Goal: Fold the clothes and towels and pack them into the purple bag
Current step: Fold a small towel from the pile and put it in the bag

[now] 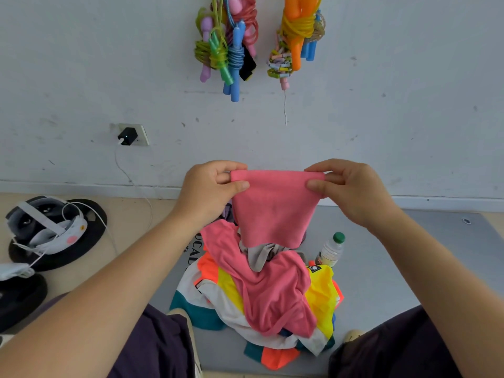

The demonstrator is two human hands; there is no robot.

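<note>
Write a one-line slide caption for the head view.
Both hands, left hand and right hand, pinch a pink towel's top corners above a heap of clothes.

The scene is evenly and brightly lit by soft, diffuse light; no single source is visible. Shadows are faint: a weak, soft-edged shadow lies under the pile of clothes (261,290) on the grey mat (381,268), and the skipping ropes (226,45) cast almost none on the wall (81,64). No glare or blown highlights appear; the plastic bottle (330,251) shows only mild reflections. Colours are saturated. Wide-angle distortion is strong: the skirting line (68,186) bows, and both forearms stretch large towards the lower corners. Focus is acceptable centrally, with slight softness and compression smear on the pink towel (272,208).
</note>
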